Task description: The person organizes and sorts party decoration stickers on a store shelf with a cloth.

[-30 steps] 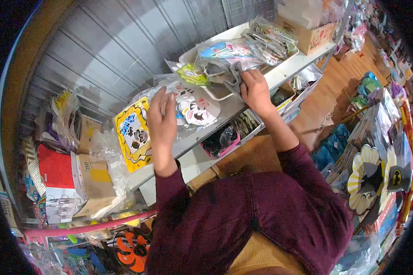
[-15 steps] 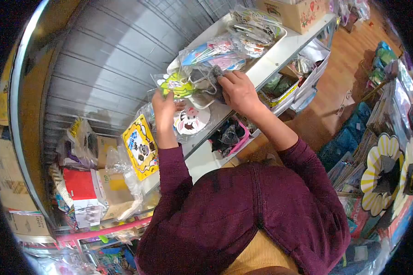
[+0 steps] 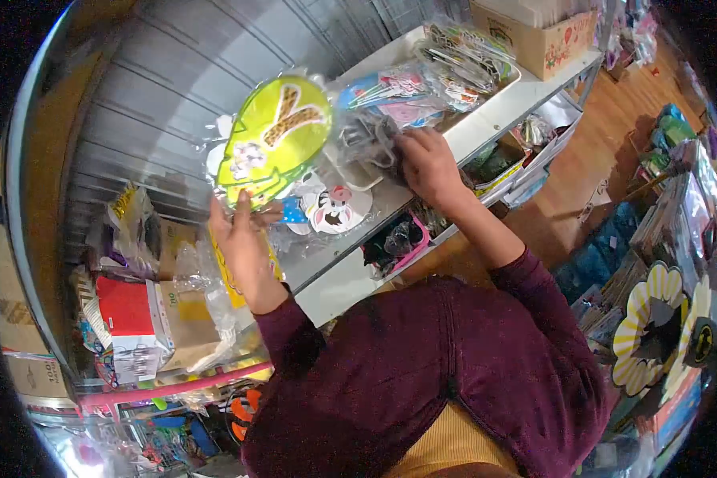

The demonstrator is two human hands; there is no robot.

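My left hand (image 3: 243, 251) grips the lower edge of a green cut-out (image 3: 275, 139) in clear plastic, which shows a spotted Y shape and small flowers. My right hand (image 3: 432, 169) is closed on a dark grey item in clear plastic (image 3: 370, 143), at the shelf's front edge. Between the hands, a white cartoon-face cut-out (image 3: 334, 209) lies on the white shelf (image 3: 470, 137). Behind my left hand a yellow-bordered card (image 3: 227, 271) is partly hidden.
A white tray (image 3: 508, 78) holds several packaged cut-outs. Beyond it stands a cardboard box (image 3: 562, 49). Below the shelf is a bin with a pink rim (image 3: 419, 248). A red packet (image 3: 124, 306) sits at left. Yellow-and-white petal shapes (image 3: 641, 327) stand at right.
My left hand has moved left and down, and the green cut-out is now raised and in full view. My right hand has shifted slightly right and down with the dark grey item.
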